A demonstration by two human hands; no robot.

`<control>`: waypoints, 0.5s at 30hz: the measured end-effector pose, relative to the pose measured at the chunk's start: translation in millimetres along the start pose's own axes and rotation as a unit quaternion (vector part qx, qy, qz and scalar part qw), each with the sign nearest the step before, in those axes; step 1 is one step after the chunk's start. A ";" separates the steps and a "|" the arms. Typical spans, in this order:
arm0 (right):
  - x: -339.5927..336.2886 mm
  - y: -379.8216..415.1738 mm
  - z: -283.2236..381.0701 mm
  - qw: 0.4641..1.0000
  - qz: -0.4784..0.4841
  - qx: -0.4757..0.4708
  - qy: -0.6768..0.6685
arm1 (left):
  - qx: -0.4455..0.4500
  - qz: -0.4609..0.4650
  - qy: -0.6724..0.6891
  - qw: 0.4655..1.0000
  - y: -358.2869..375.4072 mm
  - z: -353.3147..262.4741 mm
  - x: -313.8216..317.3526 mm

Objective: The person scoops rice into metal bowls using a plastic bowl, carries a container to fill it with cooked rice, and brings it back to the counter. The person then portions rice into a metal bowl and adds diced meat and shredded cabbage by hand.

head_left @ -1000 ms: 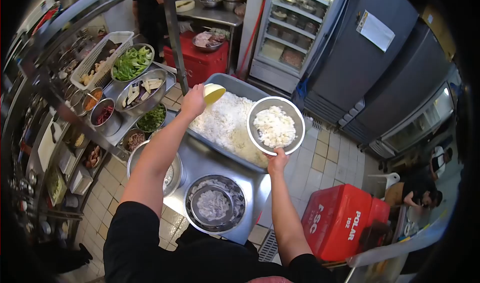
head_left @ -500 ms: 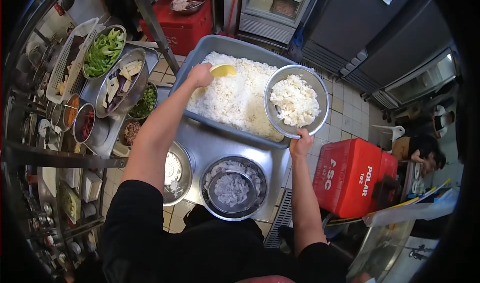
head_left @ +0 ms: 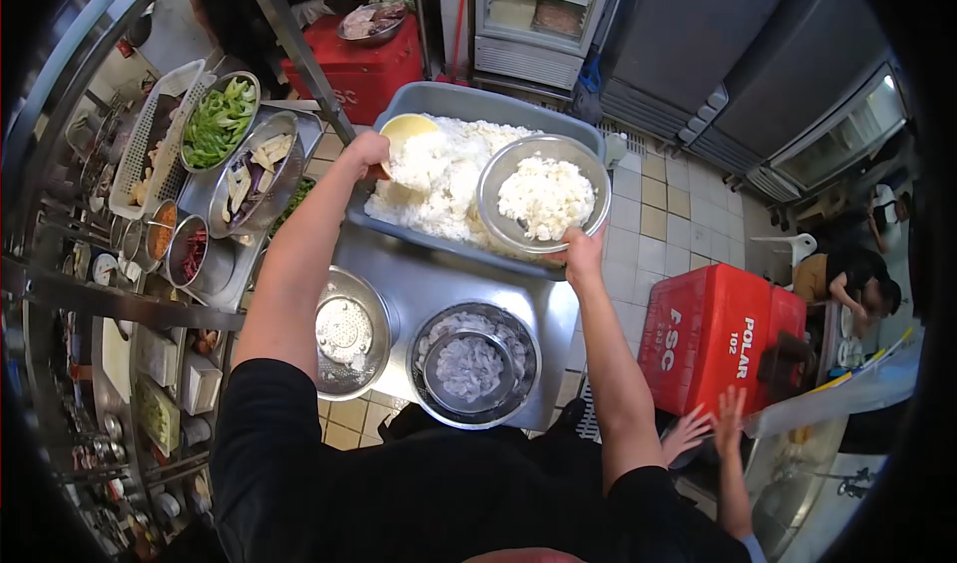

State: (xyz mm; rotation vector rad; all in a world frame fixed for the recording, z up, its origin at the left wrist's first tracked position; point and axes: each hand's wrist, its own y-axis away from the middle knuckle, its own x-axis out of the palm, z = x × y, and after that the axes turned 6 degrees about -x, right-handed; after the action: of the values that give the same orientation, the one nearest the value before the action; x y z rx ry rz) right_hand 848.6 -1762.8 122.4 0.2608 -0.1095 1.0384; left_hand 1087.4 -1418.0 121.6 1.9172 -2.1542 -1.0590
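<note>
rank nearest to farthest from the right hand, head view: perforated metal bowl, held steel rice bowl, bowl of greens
1. Steel rice bowl: in the right hand
2. Perforated metal bowl: lower left
3. Bowl of greens: far upper left

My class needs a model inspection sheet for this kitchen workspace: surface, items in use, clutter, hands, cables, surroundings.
Surface: steel table, shiny.
Job's things: grey tub of rice; yellow scoop, loaded with rice; steel bowl, partly filled.
Clutter: perforated bowl with white grains; nested bowls with pale pieces, contents unclear.
Hands: left hand holds the scoop; right hand grips the steel bowl's near rim.
Cables: nothing seen.
Surroundings: red cooler at right; greens at left; another person's hand, lower right.
</note>
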 end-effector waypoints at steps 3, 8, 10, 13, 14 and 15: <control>21.0 2.8 -5.2 0.998 0.027 0.047 0.015 | 0.051 -0.005 0.006 0.999 39.9 -48.6 -18.1; 90.7 9.6 -2.8 0.992 0.027 0.110 -0.059 | 0.361 -0.256 -0.261 0.858 106.0 -71.9 30.4; 111.2 6.0 -8.3 0.993 0.037 0.085 -0.076 | 0.501 -0.244 -0.298 0.775 117.5 -48.7 55.0; 115.9 4.6 -16.1 0.990 0.068 0.080 -0.092 | 0.573 -0.237 -0.282 0.732 130.9 -46.3 45.4; 105.4 0.5 -25.3 0.984 0.097 0.084 -0.121 | 0.568 -0.275 -0.248 0.735 136.6 -55.2 33.0; 98.9 -2.3 -30.3 0.977 0.127 0.085 -0.149 | 0.563 -0.314 -0.211 0.735 139.8 -66.0 22.5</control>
State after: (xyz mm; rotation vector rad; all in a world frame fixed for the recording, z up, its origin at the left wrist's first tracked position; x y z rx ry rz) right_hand 899.5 -1673.2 113.8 0.5689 -0.3317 1.2590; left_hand 995.2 -1469.4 236.7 3.3701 -2.8026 -0.0058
